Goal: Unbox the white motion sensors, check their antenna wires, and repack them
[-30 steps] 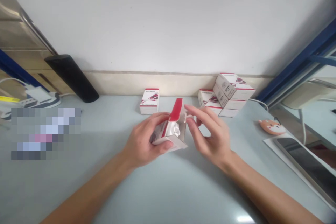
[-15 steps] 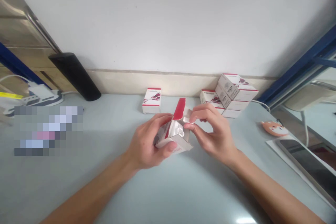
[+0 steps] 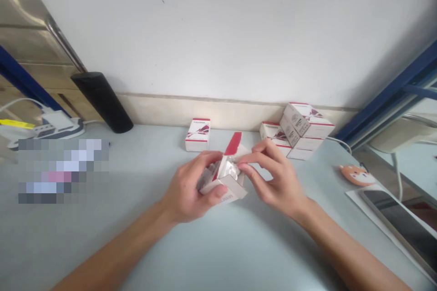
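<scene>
My left hand [image 3: 191, 186] is wrapped round a small white and red carton [image 3: 230, 189] with its flaps raised. A red flap [image 3: 234, 143] stands up at its far side. Inside the carton lies a clear plastic-wrapped item [image 3: 229, 170]. My right hand [image 3: 278, 175] is at the carton's open end, thumb and forefinger pinched together at the wrapped item's edge; what lies between those fingertips is too small to make out.
A closed carton [image 3: 198, 135] stands near the wall, with stacked cartons [image 3: 302, 129] to its right. A black cylinder [image 3: 104, 102] leans at back left beside a power strip [image 3: 61, 127]. An orange animal-faced item [image 3: 357, 175] and a phone [image 3: 403, 223] are at right.
My right thumb and forefinger have moved from the carton's raised flap down and left to its opening. The view has shifted slightly; my left hand still holds the carton.
</scene>
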The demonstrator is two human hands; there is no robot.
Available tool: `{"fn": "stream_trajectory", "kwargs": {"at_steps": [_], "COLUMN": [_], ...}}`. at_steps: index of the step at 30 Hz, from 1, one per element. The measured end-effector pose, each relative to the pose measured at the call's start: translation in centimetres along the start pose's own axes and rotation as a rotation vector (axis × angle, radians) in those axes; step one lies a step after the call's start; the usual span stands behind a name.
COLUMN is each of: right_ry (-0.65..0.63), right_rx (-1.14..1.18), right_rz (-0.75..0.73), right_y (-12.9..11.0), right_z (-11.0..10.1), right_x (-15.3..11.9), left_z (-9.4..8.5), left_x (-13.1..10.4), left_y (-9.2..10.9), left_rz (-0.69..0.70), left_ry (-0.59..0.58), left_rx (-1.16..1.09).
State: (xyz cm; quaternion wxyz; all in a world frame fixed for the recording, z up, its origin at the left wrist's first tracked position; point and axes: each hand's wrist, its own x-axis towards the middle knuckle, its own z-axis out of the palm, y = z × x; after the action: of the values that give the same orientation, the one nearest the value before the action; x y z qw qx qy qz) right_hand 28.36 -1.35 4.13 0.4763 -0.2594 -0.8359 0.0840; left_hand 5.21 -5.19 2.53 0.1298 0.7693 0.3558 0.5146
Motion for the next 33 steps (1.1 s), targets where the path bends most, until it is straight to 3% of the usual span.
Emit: {"fn": "stream_trajectory", "kwargs": {"at_steps": [4, 9, 13, 16, 21, 25, 27, 33], "right_ry": [-0.077, -0.102, -0.073, -0.093, -0.134, -0.178, -0.184, -0.033], "right_rx": [-0.048, -0.036, 0.134, 0.313, 0.25, 0.232, 0.27, 0.364], "right_rz": [-0.05, -0.04, 0.19, 0.355, 0.215, 0.086, 0.092, 0.186], "right_y": [0.1, -0.2, -0.4, -0.4, -0.4, -1.1, -1.7, -3.5], "right_z": [-0.7, -0.9, 0.1, 1.0, 1.6, 1.3, 1.1, 1.3], "right_x": [0.1, 0.1, -0.2, -0.5, -0.9, -0.9, -0.7, -0.3], "left_z": [0.1, 0.5, 0.8, 0.7, 0.0, -0.3, -0.4, -0.4], "left_x": [-0.1, -0.4, -0.3, 0.0, 0.6, 0.2, -0.1, 0.2], "left_y": [0.0, -0.6, -0.5, 0.0, -0.2, -0.8, -0.8, 0.4], "left_rz": [-0.033, -0.202, -0.31, -0.37, -0.526, -0.572, -0.549, -0.463], "left_ry": [-0.012, 0.092, 0.152, 0.113, -0.036, -0.047, -0.048, -0.135], "left_rx": [-0.122, -0.271, -0.407, -0.527, -0.756, -0.801, -0.771, -0.708]}}
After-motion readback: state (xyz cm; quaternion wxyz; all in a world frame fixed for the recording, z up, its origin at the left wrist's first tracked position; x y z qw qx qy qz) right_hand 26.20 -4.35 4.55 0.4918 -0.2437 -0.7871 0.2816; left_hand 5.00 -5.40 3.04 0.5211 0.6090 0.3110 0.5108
